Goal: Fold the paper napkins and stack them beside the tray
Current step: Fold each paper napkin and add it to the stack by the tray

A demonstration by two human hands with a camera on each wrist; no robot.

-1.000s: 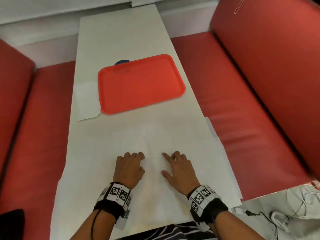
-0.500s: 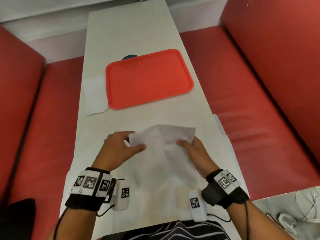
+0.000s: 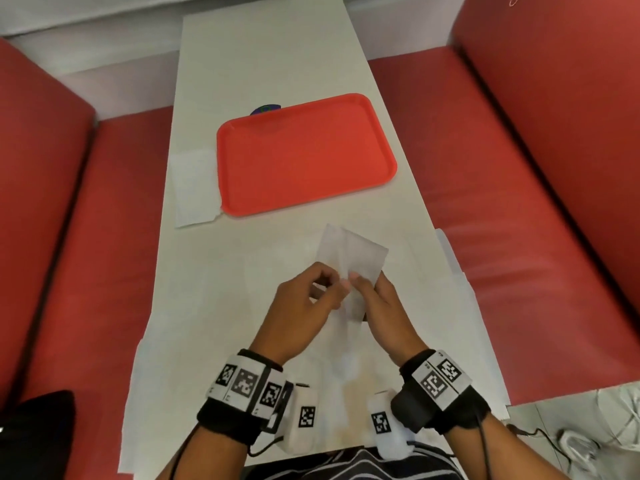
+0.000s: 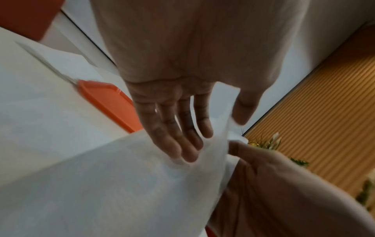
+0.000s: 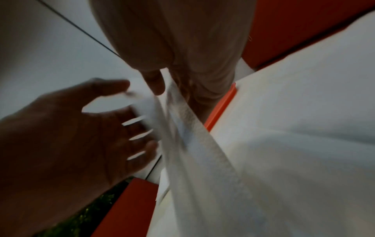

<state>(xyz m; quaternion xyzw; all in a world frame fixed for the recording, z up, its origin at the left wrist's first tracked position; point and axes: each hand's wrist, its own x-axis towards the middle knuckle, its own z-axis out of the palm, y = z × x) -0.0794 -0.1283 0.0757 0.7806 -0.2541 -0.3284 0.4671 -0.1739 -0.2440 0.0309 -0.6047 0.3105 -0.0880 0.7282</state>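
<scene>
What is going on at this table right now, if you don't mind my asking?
A person is folding a paper napkin, lifted off the white table and pinched between the left hand and right hand. More unfolded napkins lie spread beneath. A folded stack already sits against the left side of the empty red tray.

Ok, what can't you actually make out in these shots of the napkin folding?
- Dark object, head view: the red tray hides most of it, so unidentifiable.
- Stack left of the tray: napkin count too fine to tell.
- Held napkin: fold state unclear; both wrist views are motion-blurred.
- Left hand and right hand cover its lower part.
</scene>
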